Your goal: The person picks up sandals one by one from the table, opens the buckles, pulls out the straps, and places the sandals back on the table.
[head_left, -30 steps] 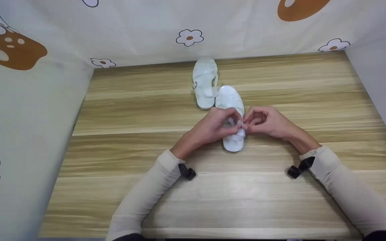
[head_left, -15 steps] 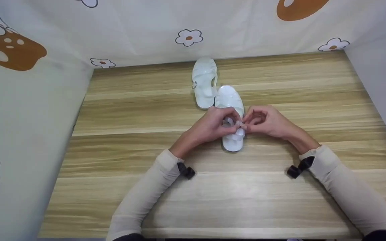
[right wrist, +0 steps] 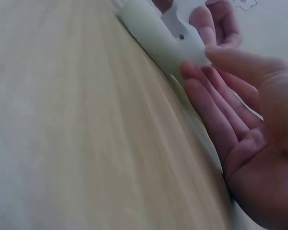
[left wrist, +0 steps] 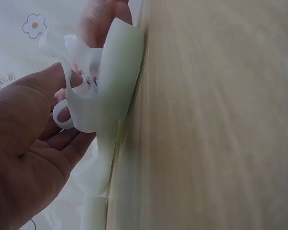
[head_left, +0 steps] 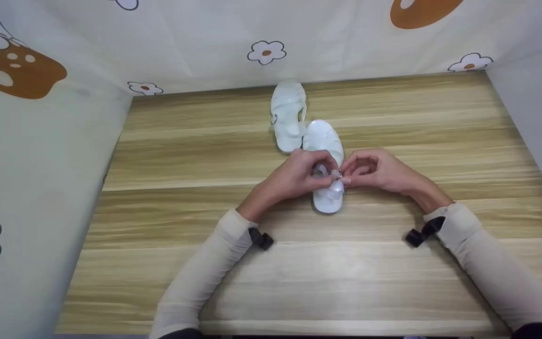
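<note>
A white sandal (head_left: 322, 136) lies on the wood-grain surface, toe pointing away, its middle partly hidden by the hands. From the left, my left hand (head_left: 294, 175) reaches over it and pinches its pale, translucent strap (left wrist: 69, 88) between thumb and fingers. My right hand (head_left: 377, 172) comes from the other side, thumb and fingertips pinching the strap's fastening at the sandal's right edge. A small shiny buckle (left wrist: 90, 82) shows there in the left wrist view. In the right wrist view the sandal's side (right wrist: 149, 36) stands close by the right fingertips.
The matching white sandal (head_left: 289, 123) lies just beyond and left, its heel beside the first one's toe. A pale cloth wall (head_left: 195, 47) with printed flowers rises behind, and other walls stand left and right. Black wrist mounts (head_left: 261, 239) hang from both sleeves.
Both hands stay at the strap on the sandal's right side. The right fingertips have shifted very slightly, and a shiny bit of the fastening now shows between them.
</note>
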The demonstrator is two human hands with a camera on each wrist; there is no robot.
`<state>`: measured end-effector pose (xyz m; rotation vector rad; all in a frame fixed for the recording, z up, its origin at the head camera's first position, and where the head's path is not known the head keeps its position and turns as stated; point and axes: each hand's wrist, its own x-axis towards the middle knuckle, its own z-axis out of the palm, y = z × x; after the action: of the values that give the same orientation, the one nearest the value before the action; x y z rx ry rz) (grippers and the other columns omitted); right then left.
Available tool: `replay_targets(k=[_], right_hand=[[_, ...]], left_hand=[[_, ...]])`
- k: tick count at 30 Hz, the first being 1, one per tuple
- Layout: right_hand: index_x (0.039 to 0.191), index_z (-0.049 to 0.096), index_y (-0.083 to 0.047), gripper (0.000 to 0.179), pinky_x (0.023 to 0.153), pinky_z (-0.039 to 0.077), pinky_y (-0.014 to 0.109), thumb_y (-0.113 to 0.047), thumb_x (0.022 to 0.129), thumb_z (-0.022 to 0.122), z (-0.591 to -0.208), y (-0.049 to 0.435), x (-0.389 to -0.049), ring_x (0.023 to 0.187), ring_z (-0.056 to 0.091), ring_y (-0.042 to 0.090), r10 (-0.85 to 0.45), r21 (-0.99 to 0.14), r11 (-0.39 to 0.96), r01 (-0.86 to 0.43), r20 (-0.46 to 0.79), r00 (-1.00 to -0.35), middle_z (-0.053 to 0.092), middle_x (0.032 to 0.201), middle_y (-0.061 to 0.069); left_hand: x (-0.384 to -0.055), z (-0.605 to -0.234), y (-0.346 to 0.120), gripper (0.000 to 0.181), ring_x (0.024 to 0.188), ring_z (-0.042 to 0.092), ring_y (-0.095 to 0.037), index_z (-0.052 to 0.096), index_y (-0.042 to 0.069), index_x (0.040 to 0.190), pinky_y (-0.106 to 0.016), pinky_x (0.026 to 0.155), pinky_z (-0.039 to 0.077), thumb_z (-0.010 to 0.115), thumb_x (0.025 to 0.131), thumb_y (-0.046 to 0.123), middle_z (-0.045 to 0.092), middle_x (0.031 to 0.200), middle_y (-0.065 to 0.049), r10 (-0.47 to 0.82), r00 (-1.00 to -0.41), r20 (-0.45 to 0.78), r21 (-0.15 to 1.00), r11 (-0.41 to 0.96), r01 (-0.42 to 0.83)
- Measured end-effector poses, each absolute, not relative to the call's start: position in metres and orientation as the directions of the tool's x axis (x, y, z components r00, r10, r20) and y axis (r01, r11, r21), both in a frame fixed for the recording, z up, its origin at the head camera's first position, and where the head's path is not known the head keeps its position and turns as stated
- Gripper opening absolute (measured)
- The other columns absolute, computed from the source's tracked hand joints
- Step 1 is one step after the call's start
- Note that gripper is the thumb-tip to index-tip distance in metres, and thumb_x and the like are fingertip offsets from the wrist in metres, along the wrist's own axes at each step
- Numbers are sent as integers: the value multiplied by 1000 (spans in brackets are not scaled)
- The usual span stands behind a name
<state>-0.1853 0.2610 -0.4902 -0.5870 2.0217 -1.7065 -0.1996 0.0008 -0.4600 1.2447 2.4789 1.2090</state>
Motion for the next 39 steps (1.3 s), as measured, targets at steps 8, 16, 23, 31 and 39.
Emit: replay_targets(k=[8,16,23,31,39], right_hand=[[114,65,7,30,86,60,42,-5,88,75,-493,264,-187,96,75,31,-601,-997,78,14,-59,-797,72,106,23],[107,69,7,24,84,60,44,-7,88,76,-494,263,-185,95,75,33,-583,-997,77,-3,-42,-811,73,103,23],[105,71,3,21,82,61,39,-9,88,76,-493,261,-185,92,75,29,-587,-992,118,-40,-38,-809,74,100,21],[105,69,5,23,82,61,36,-12,90,76,-491,255,-183,87,74,21,-558,-994,104,-19,-42,-829,72,97,19],[106,67,9,24,81,62,38,-8,90,74,-490,255,-183,85,73,22,-546,-998,62,-3,-32,-837,72,96,19]], left_hand=[[-202,-458,-2,20,89,65,1,72,16,105,-20,81,54,77,89,28,74,94,10,732,-657,182,736,341,585],[-201,-459,-1,23,89,67,4,73,17,106,-19,81,54,80,87,25,76,95,9,726,-669,159,773,330,542],[-202,-459,-1,18,90,68,2,72,15,103,-19,83,54,80,87,20,75,94,8,727,-664,175,785,304,540],[-202,-460,-4,19,93,67,0,72,15,102,-19,87,54,81,86,18,74,97,8,706,-679,204,789,292,541],[-200,-460,0,18,90,69,-2,72,14,101,-18,84,54,80,86,18,75,96,6,702,-671,238,777,277,565]])
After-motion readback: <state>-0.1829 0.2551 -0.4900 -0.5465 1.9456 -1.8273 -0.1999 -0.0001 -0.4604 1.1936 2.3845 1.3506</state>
